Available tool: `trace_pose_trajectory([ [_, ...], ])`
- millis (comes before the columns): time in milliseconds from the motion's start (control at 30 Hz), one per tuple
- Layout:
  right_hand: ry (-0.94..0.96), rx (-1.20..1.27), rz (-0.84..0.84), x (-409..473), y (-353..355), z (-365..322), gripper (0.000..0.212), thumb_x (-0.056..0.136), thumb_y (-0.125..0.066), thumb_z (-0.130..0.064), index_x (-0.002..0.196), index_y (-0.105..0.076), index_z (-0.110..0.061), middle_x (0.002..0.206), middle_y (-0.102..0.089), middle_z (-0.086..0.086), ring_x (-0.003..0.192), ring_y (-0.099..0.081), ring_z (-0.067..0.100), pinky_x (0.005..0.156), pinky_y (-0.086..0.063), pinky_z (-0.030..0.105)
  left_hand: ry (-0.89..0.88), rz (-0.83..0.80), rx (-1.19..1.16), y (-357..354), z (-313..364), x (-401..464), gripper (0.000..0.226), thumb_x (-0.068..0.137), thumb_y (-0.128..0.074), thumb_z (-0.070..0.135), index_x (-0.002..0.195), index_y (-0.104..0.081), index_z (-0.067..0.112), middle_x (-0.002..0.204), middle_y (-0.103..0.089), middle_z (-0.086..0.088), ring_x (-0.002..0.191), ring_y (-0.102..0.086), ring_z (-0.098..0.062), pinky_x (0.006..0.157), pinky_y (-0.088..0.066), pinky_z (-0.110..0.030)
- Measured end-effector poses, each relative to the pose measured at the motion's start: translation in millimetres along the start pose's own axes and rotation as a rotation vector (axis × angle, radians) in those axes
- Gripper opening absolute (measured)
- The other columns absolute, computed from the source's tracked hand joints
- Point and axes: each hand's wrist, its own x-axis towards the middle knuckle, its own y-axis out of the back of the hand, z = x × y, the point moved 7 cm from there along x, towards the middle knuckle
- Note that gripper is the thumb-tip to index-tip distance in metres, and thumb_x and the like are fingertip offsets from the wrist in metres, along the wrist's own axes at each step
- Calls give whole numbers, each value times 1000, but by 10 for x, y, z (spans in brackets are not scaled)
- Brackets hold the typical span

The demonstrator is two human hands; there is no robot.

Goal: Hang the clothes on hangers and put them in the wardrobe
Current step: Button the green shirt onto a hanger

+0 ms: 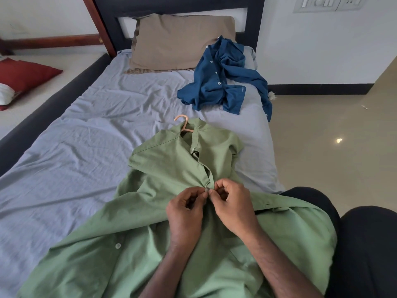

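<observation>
Green cotton is what both hands work on: the green shirt (184, 168) lies spread on the bed (75, 136) with a pale hanger (184, 123) already inside its collar, and the left hand (185, 214) and the right hand (233, 203) each pinch the placket at a button near the chest, fingers curled tight on the cloth. To do this well, I think one hand should keep the buttonhole edge flat and stretched while the other pushes the button through; the collar must stay centred on the hanger. The bed has a wrinkled grey-blue sheet; a blue shirt (223, 80) waits crumpled near the tan pillow (180, 41), beside a pale tiled floor (333, 130) and white wall (311, 46).
</observation>
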Motion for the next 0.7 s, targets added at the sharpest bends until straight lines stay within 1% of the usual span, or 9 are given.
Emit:
trace_pose_trajectory([
  [133, 0, -9, -26, 3, -26, 17, 18, 87, -73, -20, 72, -63, -20, 57, -61, -8, 50, -54, 9, 50, -38, 17, -5, -17, -18, -2, -28, 10, 13, 88, -72, 1, 88, -77, 14, 79, -76, 4, 77, -73, -14, 77, -59, -36],
  [267, -25, 27, -66, 5, -46, 43, 19, 90, -72, -20, 72, -64, -19, 55, -59, -10, 48, -51, 7, 51, -39, 19, 1, -3, -45, -19, -51, 13, 13, 89, -71, 2, 87, -74, 14, 78, -75, 1, 75, -71, -17, 74, -58, -37],
  [400, -24, 6, -64, 3, -38, 51, 19, 90, -71, -20, 72, -66, -18, 58, -62, -8, 52, -56, 10, 53, -47, 28, 21, -6, -62, -39, -90, 11, 12, 90, -70, 2, 87, -72, 14, 78, -74, -2, 75, -71, -21, 74, -58, -40],
  [433, -18, 1, -68, 2, -40, 45, 18, 90, -71, -20, 73, -67, -17, 59, -63, -8, 53, -57, 10, 54, -47, 27, 25, -12, -61, -42, -94, 7, 12, 90, -70, 2, 87, -73, 13, 79, -74, -2, 75, -71, -21, 74, -59, -40],
  [533, 11, -27, -79, -5, -51, 18, 13, 90, -71, -17, 78, -71, -16, 63, -65, -10, 59, -60, 6, 57, -44, 15, 26, -12, -32, -42, -91, -1, 13, 90, -69, 1, 86, -73, 13, 77, -74, -1, 74, -71, -20, 74, -59, -42],
  [567, 22, -36, -85, -7, -55, 7, 12, 91, -70, -16, 79, -72, -16, 65, -67, -9, 62, -63, 6, 59, -46, 15, 26, -6, -18, -36, -94, 2, 13, 90, -69, 2, 86, -73, 14, 76, -74, 0, 72, -71, -20, 73, -59, -42],
  [600, 26, -34, -94, -9, -57, 1, 11, 91, -69, -15, 80, -72, -16, 67, -69, -9, 64, -65, 7, 61, -50, 18, 29, 2, -5, -30, -103, 6, 14, 90, -70, 3, 85, -73, 15, 74, -73, 1, 71, -70, -20, 72, -59, -43],
  [633, 22, -16, -106, -8, -57, 3, 12, 91, -67, -13, 81, -73, -15, 68, -70, -8, 65, -67, 8, 64, -55, 25, 36, 10, 3, -24, -110, 9, 14, 89, -71, 4, 84, -73, 16, 73, -73, 1, 69, -69, -19, 70, -59, -44],
  [700, -3, 33, -124, -7, -49, 10, 16, 90, -63, -4, 81, -73, -13, 69, -72, -5, 66, -70, 9, 68, -59, 35, 57, 23, 17, -8, -123, 21, 15, 89, -71, 5, 83, -73, 18, 71, -72, 3, 67, -68, -18, 69, -58, -43],
])
